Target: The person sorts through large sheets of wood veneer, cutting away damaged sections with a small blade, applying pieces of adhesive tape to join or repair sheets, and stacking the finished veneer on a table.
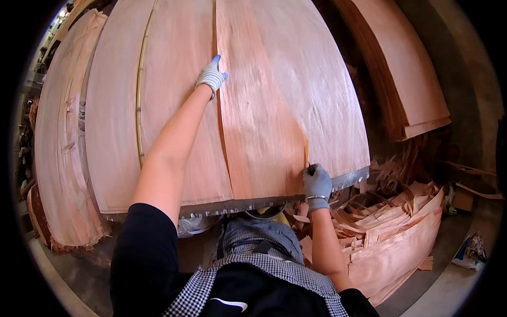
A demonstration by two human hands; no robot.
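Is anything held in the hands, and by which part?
The right hand seems closed on a small dark thing, part unclear, by the top wood sheet. The left hand is at the sheet's left edge; grip unclear.

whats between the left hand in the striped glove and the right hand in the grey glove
The head view shows a flat, reddish-tan wood veneer sheet, from its long left edge at the left hand to its slanting right edge by the right hand.

Soft pale glare on the right-hand wood sheet (330,111), dim margins, bowed edges (fisheye curve), black corners
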